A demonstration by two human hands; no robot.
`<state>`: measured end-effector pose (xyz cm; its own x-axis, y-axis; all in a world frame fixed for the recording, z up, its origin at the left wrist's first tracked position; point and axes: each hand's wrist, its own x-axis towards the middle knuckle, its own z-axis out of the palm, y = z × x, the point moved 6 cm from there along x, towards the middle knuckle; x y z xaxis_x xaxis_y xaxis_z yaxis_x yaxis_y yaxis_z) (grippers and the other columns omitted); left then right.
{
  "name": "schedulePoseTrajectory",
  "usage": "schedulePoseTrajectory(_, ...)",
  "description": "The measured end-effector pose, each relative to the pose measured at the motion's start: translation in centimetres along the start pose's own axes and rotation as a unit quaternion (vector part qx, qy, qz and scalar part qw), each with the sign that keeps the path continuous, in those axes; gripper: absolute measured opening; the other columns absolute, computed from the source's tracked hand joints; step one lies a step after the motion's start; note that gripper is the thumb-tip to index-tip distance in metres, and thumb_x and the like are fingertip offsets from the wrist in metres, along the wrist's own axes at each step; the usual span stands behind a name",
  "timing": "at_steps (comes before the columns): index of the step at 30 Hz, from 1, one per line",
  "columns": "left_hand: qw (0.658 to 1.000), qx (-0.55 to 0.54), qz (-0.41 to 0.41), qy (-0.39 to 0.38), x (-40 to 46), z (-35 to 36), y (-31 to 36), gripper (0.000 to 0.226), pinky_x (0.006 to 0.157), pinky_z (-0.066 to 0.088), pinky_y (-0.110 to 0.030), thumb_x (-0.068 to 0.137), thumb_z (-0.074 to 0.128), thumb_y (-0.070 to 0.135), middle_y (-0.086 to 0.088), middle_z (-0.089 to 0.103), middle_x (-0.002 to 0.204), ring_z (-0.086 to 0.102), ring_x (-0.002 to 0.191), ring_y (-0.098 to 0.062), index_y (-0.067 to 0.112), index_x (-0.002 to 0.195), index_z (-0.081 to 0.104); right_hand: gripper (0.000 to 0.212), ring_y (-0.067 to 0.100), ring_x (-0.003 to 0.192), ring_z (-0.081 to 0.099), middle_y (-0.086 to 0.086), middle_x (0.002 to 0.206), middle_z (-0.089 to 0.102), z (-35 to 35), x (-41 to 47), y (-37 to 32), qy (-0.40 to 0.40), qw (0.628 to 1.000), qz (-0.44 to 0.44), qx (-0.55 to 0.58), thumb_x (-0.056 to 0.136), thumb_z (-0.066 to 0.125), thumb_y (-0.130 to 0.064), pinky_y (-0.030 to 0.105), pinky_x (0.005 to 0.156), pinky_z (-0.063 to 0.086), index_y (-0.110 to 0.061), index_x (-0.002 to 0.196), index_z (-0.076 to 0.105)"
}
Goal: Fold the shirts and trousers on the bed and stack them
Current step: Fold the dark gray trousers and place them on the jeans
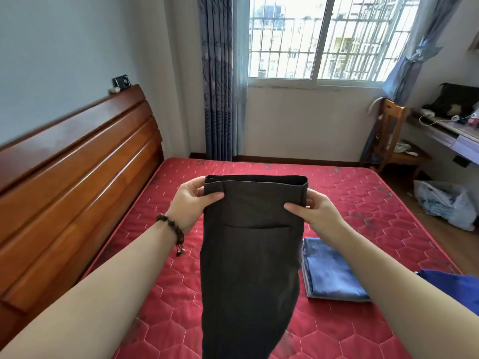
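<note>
Dark grey trousers (248,268) hang in the air above the red quilted mattress (363,203), folded lengthwise, waistband up. My left hand (193,203) pinches the waistband's left end, thumb on the near side. At the right end, my right hand (315,211) pinches the waistband the same way. A back pocket faces me. The legs drop down out of the frame. Folded blue jeans (334,273) lie flat on the mattress just right of the hanging trousers. A bit of blue cloth (451,286) shows at the right edge behind my right forearm.
A wooden headboard (72,182) runs along the left side of the bed. Beyond the bed are a window and curtains. A wooden chair (391,136), a desk (445,133) and a plastic bag (445,203) on the floor stand at the right.
</note>
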<state>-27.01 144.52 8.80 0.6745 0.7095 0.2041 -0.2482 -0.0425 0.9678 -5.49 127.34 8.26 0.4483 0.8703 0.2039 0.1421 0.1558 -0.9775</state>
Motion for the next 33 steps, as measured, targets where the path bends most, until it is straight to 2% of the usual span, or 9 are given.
schedulePoseTrajectory(6,0.99,0.115,-0.038,0.072,0.8,-0.8,-2.7,0.019,0.08,0.057,-0.027,0.084,0.072,0.018,0.005,0.074,0.1,0.069,0.097,-0.014,0.022,0.102,0.069,0.02,0.018,0.088,0.071,0.0,0.096,0.075,0.2,1.6,1.7,0.076,0.997,-0.011,0.003,0.081,0.075,-0.012,0.026,0.072,0.057,-0.025,0.096,0.072)
schedulePoseTrajectory(10,0.982,0.144,0.015,0.12,1.9,-0.4,-3.1,0.016,0.075,0.054,-0.018,0.087,0.068,0.01,0.011,0.075,0.09,0.069,0.087,-0.005,0.024,0.094,0.07,0.008,0.015,0.088,0.07,-0.001,0.093,0.074,-0.1,3.4,3.5,0.108,0.994,-0.005,0.006,0.088,0.069,-0.018,0.026,0.075,0.057,-0.024,0.093,0.07)
schedulePoseTrajectory(13,0.919,0.324,0.093,0.205,2.5,-0.3,-3.3,0.012,0.072,0.048,-0.013,0.092,0.063,0.021,0.014,0.068,0.087,0.063,0.078,-0.003,0.017,0.103,0.066,0.012,-0.001,0.069,0.061,-0.011,0.074,0.062,0.4,4.7,3.6,0.143,0.966,-0.098,-0.191,0.094,0.06,-0.027,0.01,0.062,0.046,-0.016,0.093,0.055)
schedulePoseTrajectory(15,0.864,0.428,0.119,0.238,3.2,-0.4,-4.0,0.023,0.062,0.044,-0.024,0.095,0.055,0.03,0.005,0.063,0.077,0.056,0.066,-0.01,0.01,0.106,0.059,0.022,0.002,0.056,0.055,-0.016,0.066,0.052,1.1,5.7,4.1,0.166,0.939,-0.136,-0.267,0.095,0.053,-0.033,0.012,0.052,0.041,-0.012,0.093,0.047)
schedulePoseTrajectory(18,0.839,0.465,0.109,0.26,5.7,-2.0,-5.9,0.029,0.048,0.029,-0.02,0.097,0.049,0.035,0.01,0.049,0.062,0.044,0.052,-0.01,0.007,0.1,0.052,0.026,0.016,0.048,0.052,-0.009,0.06,0.05,2.0,8.2,5.5,0.186,0.912,-0.159,-0.331,0.096,0.053,-0.029,0.025,0.047,0.039,-0.003,0.096,0.049)
schedulePoseTrajectory(20,0.84,0.467,0.104,0.255,8.1,-3.6,-7.6,0.029,0.046,0.026,-0.019,0.096,0.05,0.036,0.011,0.045,0.061,0.043,0.051,-0.011,0.007,0.097,0.051,0.027,0.014,0.045,0.049,-0.007,0.06,0.051,2.5,10.4,6.9,0.192,0.903,-0.157,-0.351,0.095,0.054,-0.028,0.019,0.045,0.033,-0.002,0.096,0.05)
schedulePoseTrajectory(24,0.87,0.429,0.081,0.231,13.6,-7.6,-12.1,0.035,0.051,0.043,-0.036,0.093,0.056,0.04,-0.005,0.057,0.063,0.055,0.056,-0.026,0.006,0.089,0.048,0.035,0.004,0.047,0.047,-0.008,0.063,0.052,3.9,15.3,11.2,0.208,0.903,-0.12,-0.355,0.093,0.049,-0.037,0.013,0.047,0.033,-0.002,0.099,0.051)
schedulePoseTrajectory(29,0.878,0.428,0.037,0.212,20.2,-11.4,-20.4,0.035,0.05,0.035,-0.032,0.091,0.059,0.043,0.005,0.044,0.054,0.048,0.051,-0.024,0.015,0.085,0.04,0.031,0.033,0.054,0.058,0.006,0.063,0.059,4.3,21.9,19.5,0.21,0.892,-0.06,-0.396,0.095,0.056,-0.029,0.033,0.052,0.043,0.001,0.1,0.053)
schedulePoseTrajectory(33,0.87,0.448,0.007,0.203,24.5,-13.6,-28.7,0.035,0.05,0.031,-0.03,0.092,0.054,0.045,0.001,0.049,0.056,0.054,0.053,-0.029,0.014,0.087,0.039,0.032,0.038,0.063,0.061,0.015,0.069,0.064,4.2,26.9,27.9,0.184,0.896,-0.011,-0.405,0.095,0.055,-0.032,0.043,0.057,0.049,-0.001,0.104,0.054)
